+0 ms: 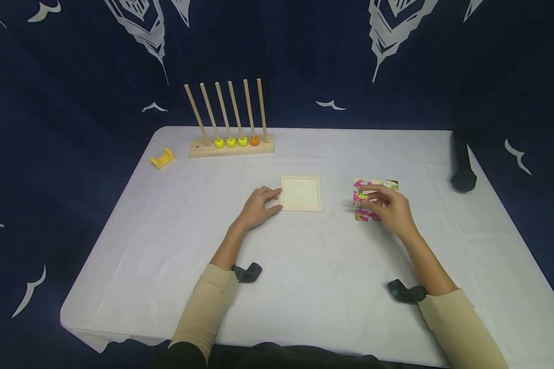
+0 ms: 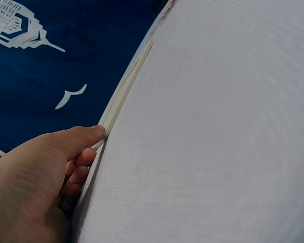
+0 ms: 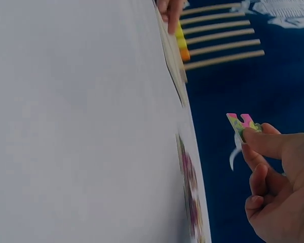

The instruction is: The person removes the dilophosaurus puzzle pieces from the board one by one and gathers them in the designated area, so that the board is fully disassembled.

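Note:
In the head view a small square wooden puzzle frame (image 1: 301,193) lies flat in the middle of the table. My left hand (image 1: 258,207) is at its left side, with thumb and index finger apart and their tips at the edge. From the left wrist, the thumb (image 2: 81,139) touches the frame's rim (image 2: 126,91), with the other fingers bent below. My right hand (image 1: 392,207) pinches a jigsaw piece (image 3: 241,123), pink, yellow and green, between thumb and fingertips, raised over the table. Under that hand lie several colourful jigsaw pieces (image 1: 392,184), partly hidden by it.
A wooden peg stand (image 1: 233,149) with upright rods, yellow beads and one orange bead stands at the back left. Beside it is a yellow plastic holder (image 1: 163,159). A dark cylindrical object (image 1: 462,166) lies near the right edge of the white-covered table (image 1: 304,287).

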Demonstrator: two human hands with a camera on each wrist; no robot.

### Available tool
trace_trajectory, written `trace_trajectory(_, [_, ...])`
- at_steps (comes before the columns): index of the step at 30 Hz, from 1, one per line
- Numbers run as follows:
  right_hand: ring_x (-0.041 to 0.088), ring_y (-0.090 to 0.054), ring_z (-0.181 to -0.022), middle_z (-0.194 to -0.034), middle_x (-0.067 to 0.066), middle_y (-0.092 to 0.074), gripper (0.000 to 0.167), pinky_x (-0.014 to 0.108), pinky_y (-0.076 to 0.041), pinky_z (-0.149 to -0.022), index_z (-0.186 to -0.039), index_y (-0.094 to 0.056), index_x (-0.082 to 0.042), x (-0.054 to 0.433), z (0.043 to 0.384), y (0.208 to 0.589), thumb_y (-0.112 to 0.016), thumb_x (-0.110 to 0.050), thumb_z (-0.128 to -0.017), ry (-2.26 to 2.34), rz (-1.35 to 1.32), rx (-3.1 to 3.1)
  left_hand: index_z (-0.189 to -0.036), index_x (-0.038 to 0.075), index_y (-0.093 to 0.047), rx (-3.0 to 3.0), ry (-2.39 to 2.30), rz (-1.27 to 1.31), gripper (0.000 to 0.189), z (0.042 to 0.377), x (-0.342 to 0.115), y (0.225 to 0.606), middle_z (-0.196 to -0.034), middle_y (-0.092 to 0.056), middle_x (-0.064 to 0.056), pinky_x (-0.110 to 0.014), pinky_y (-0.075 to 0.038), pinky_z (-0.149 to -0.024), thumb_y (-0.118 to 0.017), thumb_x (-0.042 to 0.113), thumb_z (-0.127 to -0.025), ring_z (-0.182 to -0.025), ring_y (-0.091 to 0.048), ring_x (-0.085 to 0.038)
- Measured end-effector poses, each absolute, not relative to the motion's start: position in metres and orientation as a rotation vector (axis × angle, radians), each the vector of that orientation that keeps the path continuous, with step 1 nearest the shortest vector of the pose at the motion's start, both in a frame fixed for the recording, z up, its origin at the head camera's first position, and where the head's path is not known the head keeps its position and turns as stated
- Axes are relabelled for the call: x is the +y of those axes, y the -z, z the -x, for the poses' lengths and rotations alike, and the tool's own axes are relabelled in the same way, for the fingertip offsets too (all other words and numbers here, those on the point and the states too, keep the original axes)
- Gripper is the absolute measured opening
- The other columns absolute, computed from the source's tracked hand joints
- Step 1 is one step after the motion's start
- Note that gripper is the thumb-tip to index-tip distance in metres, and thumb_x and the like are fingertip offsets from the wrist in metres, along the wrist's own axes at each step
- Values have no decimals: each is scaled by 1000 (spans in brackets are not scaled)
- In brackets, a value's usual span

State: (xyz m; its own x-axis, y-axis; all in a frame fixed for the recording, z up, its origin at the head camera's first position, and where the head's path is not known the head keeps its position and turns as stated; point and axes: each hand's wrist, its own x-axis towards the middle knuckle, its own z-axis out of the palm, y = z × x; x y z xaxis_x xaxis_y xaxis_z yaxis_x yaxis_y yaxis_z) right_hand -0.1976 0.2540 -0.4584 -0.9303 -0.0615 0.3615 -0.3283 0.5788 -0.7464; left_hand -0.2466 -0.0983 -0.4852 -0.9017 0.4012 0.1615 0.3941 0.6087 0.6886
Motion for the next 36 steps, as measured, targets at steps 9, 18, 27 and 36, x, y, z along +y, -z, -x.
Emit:
trace_trajectory(9, [17, -45, -73, -93, 7, -65, 36, 21, -36, -52, -117, -62, -25, 327, 185, 485, -69, -33, -83, -1097, 51, -2701, -128, 5, -54, 2808, -1206, -681, 49, 247, -100, 486, -98, -56, -1, -31, -39, -81, -68, 21, -84, -89, -45, -16])
trace_trajectory(18, [22, -52, -68, -89, 19, -63, 34, 26, -38, -49, -116, -61, -5, 313, 159, 453, -68, -8, -83, -1016, 100, -2865, -129, 7, -54, 2811, -1197, -662, 49, 246, -101, 487, -99, -56, 0, -32, -39, -84, -67, 22, -85, -92, -45, -16])
trace_trajectory(27, [25, -42, -69, -86, 17, -62, 34, 30, -32, -54, -115, -62, -6, 314, 162, 464, -69, -9, -83, -882, 41, -2858, -129, 7, -54, 2797, -1205, -662, 48, 247, -101, 485, -100, -56, 0, -32, -38, -85, -67, 21, -85, -94, -46, -17])
trace_trajectory(36, [27, -42, -78, -90, 19, -57, 33, 36, -29, -63, -115, -62, -3, 313, 163, 466, -68, -12, -84, -806, 40, -2873, -129, 7, -54, 2794, -1197, -672, 48, 248, -101, 483, -99, -56, 0, -32, -39, -84, -67, 22, -85, -93, -46, -17])
